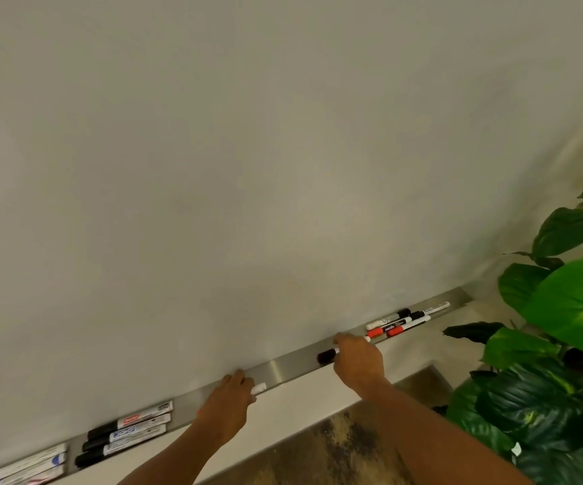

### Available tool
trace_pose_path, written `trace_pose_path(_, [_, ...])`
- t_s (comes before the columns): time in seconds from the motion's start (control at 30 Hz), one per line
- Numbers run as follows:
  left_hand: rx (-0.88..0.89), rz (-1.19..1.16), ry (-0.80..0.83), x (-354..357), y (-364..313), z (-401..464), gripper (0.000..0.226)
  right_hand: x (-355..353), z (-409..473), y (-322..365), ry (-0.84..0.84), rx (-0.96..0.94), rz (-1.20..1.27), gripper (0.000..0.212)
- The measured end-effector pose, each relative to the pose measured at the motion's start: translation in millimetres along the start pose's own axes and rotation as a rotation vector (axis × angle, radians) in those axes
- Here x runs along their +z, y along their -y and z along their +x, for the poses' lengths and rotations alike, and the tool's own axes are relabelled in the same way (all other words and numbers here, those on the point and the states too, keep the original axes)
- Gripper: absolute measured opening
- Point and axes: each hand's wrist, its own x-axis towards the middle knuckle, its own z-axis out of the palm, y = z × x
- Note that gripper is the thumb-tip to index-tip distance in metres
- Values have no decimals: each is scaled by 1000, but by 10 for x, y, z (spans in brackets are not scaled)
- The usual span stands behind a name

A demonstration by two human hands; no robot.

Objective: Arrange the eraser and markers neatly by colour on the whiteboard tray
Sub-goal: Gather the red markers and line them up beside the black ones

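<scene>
The right hand (358,362) pinches a light, stiff, slippery black-capped marker (328,355) mid-barrel on the tray (283,369), cap poking left of the fingers, while the left hand (228,402) grips a white-tipped one (259,388).

1 head view, close above, tilted, facing whiteboard (248,152) and tray (283,369).
</scene>
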Motion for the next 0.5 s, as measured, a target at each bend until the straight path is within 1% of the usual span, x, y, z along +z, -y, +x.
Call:
trace_pose_path(0.07, [-4,-13,-34,-42,-92,35,24,-36,87,-183,-3,9,-39,33])
trace_pose_path(0.13, [-7,-11,-55,-96,-200,75,26,-56,166,-343,5,22,-86,36])
trace_pose_path(0.27, [-10,-15,-85,-183,-392,203,26,-40,294,-595,16,45,-122,37])
trace_pose_path(0.43, [49,-13,-107,-288,-675,443,19,13,396,-833,47,110,-131,37])
trace_pose_path(0.5, [56,-14,-105,-339,-782,540,21,55,425,-919,61,143,-121,38])
